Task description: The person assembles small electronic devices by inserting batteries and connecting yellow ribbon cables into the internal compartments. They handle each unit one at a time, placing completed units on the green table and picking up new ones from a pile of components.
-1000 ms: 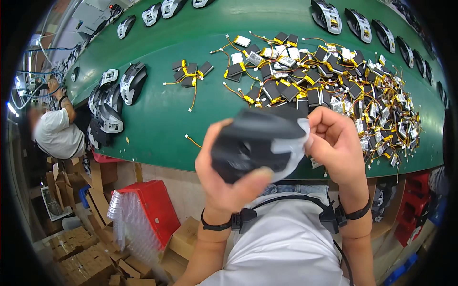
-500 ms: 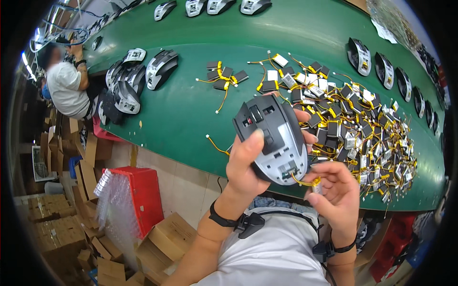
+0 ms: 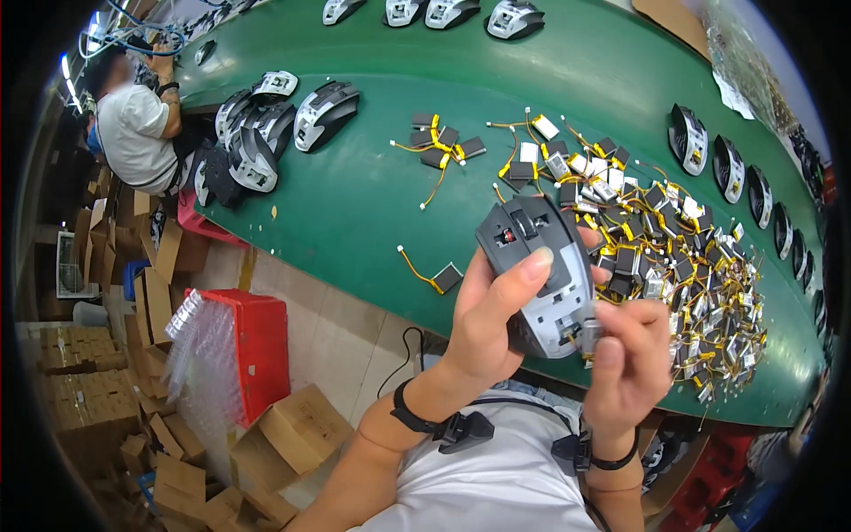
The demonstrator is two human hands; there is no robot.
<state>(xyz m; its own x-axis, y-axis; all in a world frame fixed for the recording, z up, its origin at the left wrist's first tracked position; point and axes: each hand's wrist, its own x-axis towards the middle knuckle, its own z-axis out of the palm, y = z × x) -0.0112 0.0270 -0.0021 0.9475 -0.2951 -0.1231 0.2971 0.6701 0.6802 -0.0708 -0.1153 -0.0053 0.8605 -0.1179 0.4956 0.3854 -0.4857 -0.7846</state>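
My left hand (image 3: 496, 315) is wrapped around a black and silver computer mouse (image 3: 560, 297) that has openings in its upper shell. Its thumb presses on the black part, and the fingertips come round the far side. Between thumb and fingers of my right hand (image 3: 634, 355) is a small battery pack (image 3: 589, 333), held against the near end of the mouse, by an opening there. Its wires are mostly hidden by the fingers. Just beyond the mouse and to the right spreads a big heap of battery packs (image 3: 656, 239) with yellow tape and thin leads.
A single battery (image 3: 446, 277) lies left of my hands, and a small cluster of them (image 3: 448, 137) farther back. Piled mice (image 3: 253, 160) sit at the left; more mice (image 3: 729, 168) line the right. A red crate (image 3: 261, 346) and cartons (image 3: 301, 434) stand below. A co-worker (image 3: 133, 133) sits far left.
My right hand has raised the battery from beside the mouse to against its near end, fingers now closer around it. The view has shifted, so mouse and hands appear farther right.
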